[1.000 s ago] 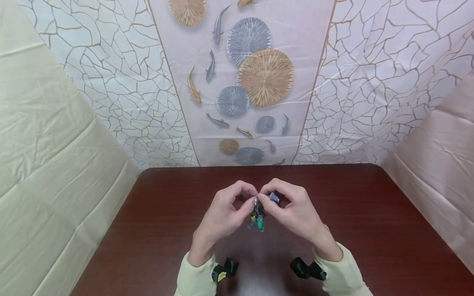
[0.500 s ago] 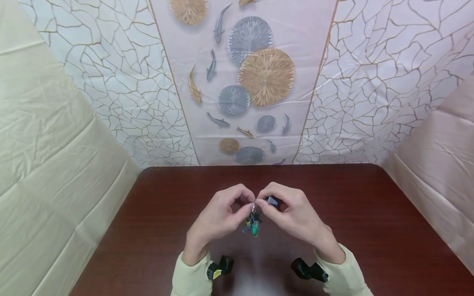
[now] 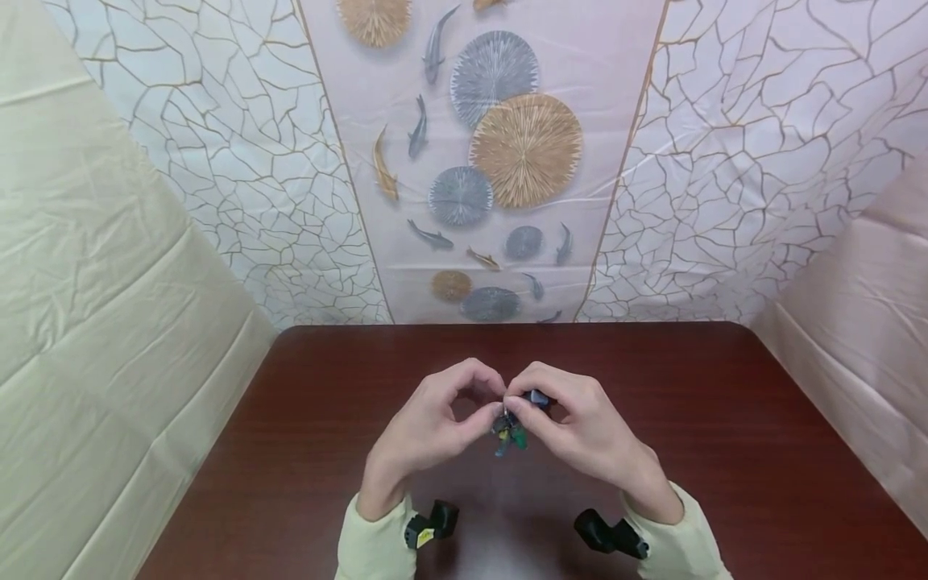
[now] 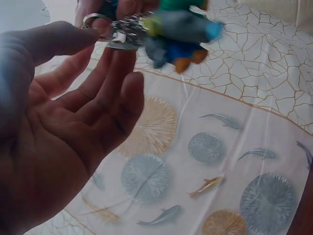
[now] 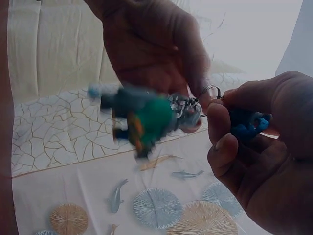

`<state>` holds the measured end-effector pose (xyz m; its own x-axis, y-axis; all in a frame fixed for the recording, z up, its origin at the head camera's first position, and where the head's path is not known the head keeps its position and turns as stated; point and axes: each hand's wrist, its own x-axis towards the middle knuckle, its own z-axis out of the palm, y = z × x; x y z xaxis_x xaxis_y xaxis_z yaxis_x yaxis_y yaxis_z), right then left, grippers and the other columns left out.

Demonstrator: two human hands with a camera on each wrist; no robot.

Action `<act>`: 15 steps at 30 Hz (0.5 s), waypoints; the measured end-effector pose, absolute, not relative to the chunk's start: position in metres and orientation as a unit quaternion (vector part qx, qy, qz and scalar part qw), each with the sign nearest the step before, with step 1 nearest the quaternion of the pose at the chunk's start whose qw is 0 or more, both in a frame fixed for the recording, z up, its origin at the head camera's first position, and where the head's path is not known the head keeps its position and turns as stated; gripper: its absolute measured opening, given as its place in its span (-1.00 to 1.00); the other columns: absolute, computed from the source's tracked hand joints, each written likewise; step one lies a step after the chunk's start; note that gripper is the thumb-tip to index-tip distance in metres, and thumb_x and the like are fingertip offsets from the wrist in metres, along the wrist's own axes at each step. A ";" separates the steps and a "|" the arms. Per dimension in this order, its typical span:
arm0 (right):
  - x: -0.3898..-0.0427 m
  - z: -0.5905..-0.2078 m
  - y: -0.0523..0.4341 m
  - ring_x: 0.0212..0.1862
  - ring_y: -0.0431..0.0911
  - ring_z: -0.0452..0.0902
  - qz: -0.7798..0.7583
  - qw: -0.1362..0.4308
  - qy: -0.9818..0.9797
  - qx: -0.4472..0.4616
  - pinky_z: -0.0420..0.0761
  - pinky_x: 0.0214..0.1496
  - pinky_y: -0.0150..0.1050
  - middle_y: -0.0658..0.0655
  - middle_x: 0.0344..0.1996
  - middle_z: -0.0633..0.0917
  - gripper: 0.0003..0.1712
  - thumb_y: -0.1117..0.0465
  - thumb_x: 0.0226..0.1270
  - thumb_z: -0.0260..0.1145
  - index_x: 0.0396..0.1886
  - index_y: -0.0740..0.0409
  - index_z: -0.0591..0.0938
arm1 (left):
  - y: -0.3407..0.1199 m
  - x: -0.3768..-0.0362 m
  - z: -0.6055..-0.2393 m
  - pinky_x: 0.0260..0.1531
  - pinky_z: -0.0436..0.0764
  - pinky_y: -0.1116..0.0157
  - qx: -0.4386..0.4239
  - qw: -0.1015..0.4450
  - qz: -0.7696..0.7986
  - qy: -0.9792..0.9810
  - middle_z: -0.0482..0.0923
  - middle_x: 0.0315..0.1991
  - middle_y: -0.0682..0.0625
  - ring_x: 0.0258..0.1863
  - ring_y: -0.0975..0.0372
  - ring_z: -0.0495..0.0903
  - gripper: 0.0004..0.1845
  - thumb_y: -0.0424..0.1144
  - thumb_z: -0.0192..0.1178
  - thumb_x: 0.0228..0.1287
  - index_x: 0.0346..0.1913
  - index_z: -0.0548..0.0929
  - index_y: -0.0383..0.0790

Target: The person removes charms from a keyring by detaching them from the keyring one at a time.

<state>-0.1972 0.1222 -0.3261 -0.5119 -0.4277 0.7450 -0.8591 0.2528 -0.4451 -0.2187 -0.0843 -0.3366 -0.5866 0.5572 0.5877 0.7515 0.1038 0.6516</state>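
Note:
Both hands meet over the table in the head view. My left hand (image 3: 435, 419) pinches a metal key ring (image 5: 213, 89) between thumb and fingers. Opposite it, the thumb and forefinger of my right hand (image 3: 580, 415) pinch the same ring. Small figure charms (image 4: 183, 32), green, grey-blue and yellow with orange bits, hang from the ring on short silver chains (image 4: 128, 30); they are blurred in the right wrist view. A dark blue charm (image 5: 248, 125) sits within my right hand's curled fingers, partly hidden by them.
A dark red-brown table (image 3: 290, 451) lies below the hands. Behind it hangs a patterned cloth (image 3: 406, 274) with fish and round discs. Pale cloth walls (image 3: 109, 362) flank both sides. Black wrist cameras (image 3: 609, 536) are strapped to both sleeves.
The hands dip and shift slightly, staying together at the ring. The hanging charms swing and turn, the green one now to the right and less of the chain showing.

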 end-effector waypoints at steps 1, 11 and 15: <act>-0.197 -0.326 0.122 -0.40 -0.37 0.45 0.437 0.250 -0.749 0.430 0.49 -0.45 -0.57 -0.13 -0.41 0.61 -0.97 0.29 0.34 0.31 -0.28 0.07 0.64 | -0.084 -0.219 -0.337 -0.23 0.67 0.37 -0.445 0.094 -0.499 -0.738 0.63 -0.27 0.01 -0.33 0.34 0.64 -0.85 -0.42 0.22 0.27 -0.14 0.58 -0.17; -0.195 -0.326 0.121 -0.40 -0.34 0.48 0.461 0.253 -0.720 0.453 0.51 -0.47 -0.57 -0.06 -0.40 0.63 -0.69 0.54 0.10 0.39 -0.25 0.09 0.64 | -0.080 -0.220 -0.339 -0.37 0.64 0.40 -0.442 0.073 -0.504 -0.738 0.63 -0.37 0.00 -0.42 0.38 0.59 -0.88 -0.46 0.19 0.25 -0.23 0.57 -0.18; -0.196 -0.324 0.122 -0.39 -0.34 0.47 0.454 0.263 -0.720 0.455 0.48 -0.44 -0.59 -0.08 -0.39 0.63 -0.71 0.51 0.11 0.39 -0.26 0.08 0.64 | -0.079 -0.219 -0.338 -0.40 0.64 0.39 -0.434 0.075 -0.513 -0.737 0.65 -0.38 0.01 -0.44 0.38 0.60 -0.90 -0.44 0.20 0.25 -0.24 0.57 -0.19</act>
